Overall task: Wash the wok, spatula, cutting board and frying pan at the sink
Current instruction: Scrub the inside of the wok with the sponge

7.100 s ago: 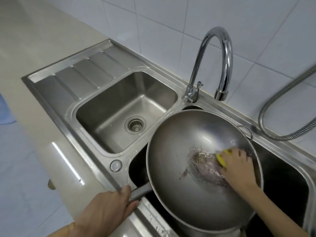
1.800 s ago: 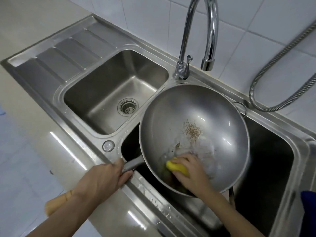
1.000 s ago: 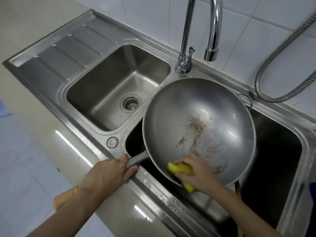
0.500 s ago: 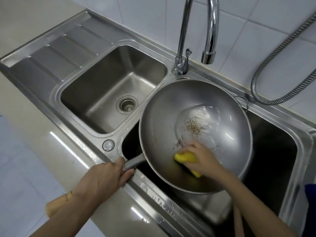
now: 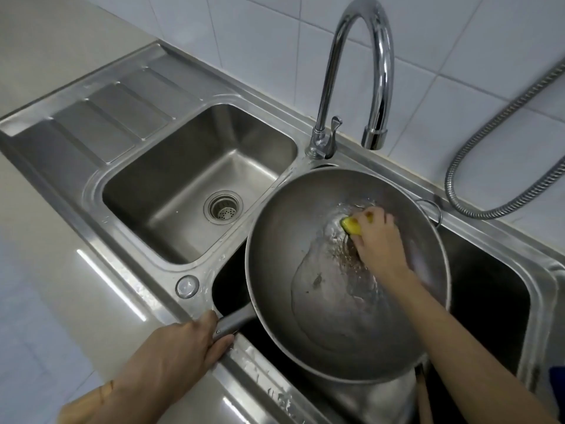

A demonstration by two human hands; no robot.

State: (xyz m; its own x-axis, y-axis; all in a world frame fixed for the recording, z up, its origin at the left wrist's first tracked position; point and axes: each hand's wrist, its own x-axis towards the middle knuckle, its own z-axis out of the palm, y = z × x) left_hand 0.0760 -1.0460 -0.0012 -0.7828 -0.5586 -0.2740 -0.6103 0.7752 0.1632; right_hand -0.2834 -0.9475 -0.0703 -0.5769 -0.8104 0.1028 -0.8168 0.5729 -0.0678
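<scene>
Scrubbing is the step in hand: the right hand [image 5: 380,240] presses a yellow sponge [image 5: 351,225] against the far inner wall of the large round steel wok [image 5: 312,240], its fingers [image 5: 371,213] curled over the sponge's top so that only its near-left corner shows. Just below those fingers a patch of brown flecks clings to the metal, and a film of water spreads from there down toward the wok's near rim, with one dark speck left of it.

The left hand [image 5: 180,350] grips the wok's grey metal handle [image 5: 234,321], fingers and thumb wrapped round it, holding the wok tilted over the right basin of the double stainless-steel sink [image 5: 91,166]. A small loop handle [image 5: 431,209] juts from the rim just beyond the scrubbing fingers. Farther off, up and left of them, the curved chrome tap [image 5: 360,56] stands with no water running from its spout; a corrugated metal hose [image 5: 489,166] hangs to their right.

Judging by the residue, the wok is not yet clean. The next move probably calls for drawing the sponge back through the brown patch with firm pressure while the left hand keeps the handle steady, then a rinse under the tap. Something pale and a brown strip lie under the wok's near rim, but what they are cannot be told; spatula, cutting board and frying pan appear still to be washed.
</scene>
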